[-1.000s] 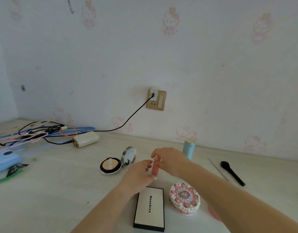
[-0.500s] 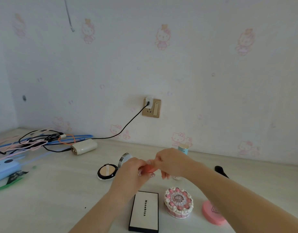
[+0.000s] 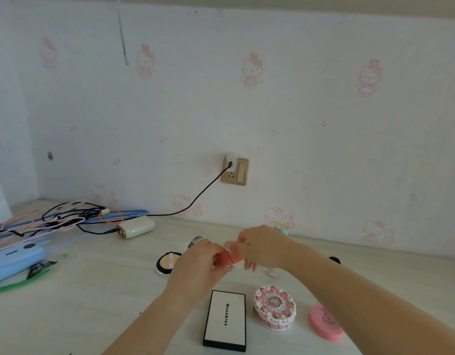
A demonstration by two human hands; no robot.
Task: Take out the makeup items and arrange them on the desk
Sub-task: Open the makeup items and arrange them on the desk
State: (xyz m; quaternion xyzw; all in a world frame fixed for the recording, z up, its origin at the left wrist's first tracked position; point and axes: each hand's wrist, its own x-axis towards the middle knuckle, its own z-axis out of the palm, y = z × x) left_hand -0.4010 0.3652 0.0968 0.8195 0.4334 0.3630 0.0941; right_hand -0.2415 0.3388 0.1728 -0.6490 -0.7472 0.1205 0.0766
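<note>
Both of my hands meet above the middle of the desk on a small coral-pink lip tube [image 3: 227, 257], held level. My left hand [image 3: 195, 267] grips its left end and my right hand [image 3: 262, 248] grips its right end. A seam shows across the tube's middle. Below them lie a white palette with black edges [image 3: 225, 320], a round cake-shaped pink case [image 3: 275, 307] and a flat pink compact [image 3: 325, 321]. An open powder compact [image 3: 167, 262] sits to the left. A pale blue bottle [image 3: 283, 228] and a black brush [image 3: 334, 260] are mostly hidden behind my right arm.
A tangle of black, pink and blue cables [image 3: 54, 221] and a cream power bank [image 3: 136, 226] lie at the back left. A blue device [image 3: 13, 260] rests at the left edge. A charger cable runs to the wall socket [image 3: 234, 170].
The tube has turned from upright to level between my hands. The view has tilted up, so the desk items sit lower in the picture.
</note>
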